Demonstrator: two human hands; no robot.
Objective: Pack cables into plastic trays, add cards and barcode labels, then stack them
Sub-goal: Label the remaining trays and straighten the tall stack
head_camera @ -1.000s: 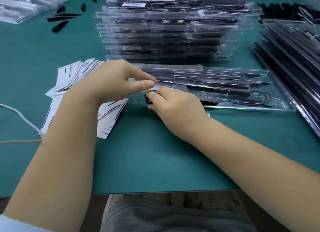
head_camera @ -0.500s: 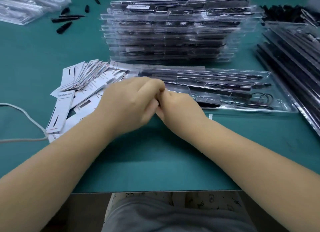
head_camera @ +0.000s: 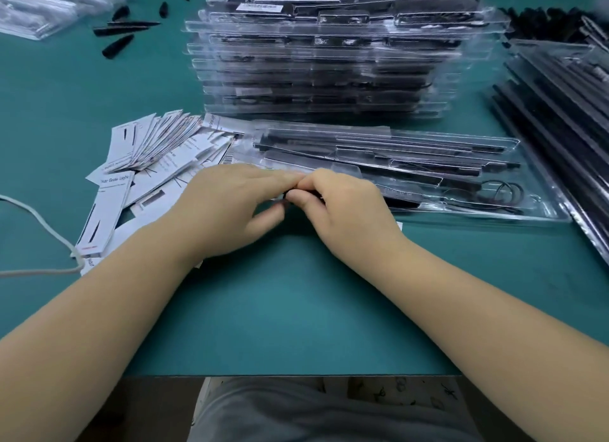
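At mid-frame both grips, left hand (head_camera: 230,204) and right hand (head_camera: 342,204), pinch a small black cable (head_camera: 286,196) beside the thin clear plastic tray (head_camera: 543,211); it looks light and floppy, best held by its coil.

Single head-worn view, wide-angle, aimed forward and down at bench (head_camera: 296,309) from seated position (own lap seen at bottom edge); near range; no second view.

Packing workbench, green mat (head_camera: 290,303), stacked trays (head_camera: 323,56) (clear plastic), cards (head_camera: 155,145)
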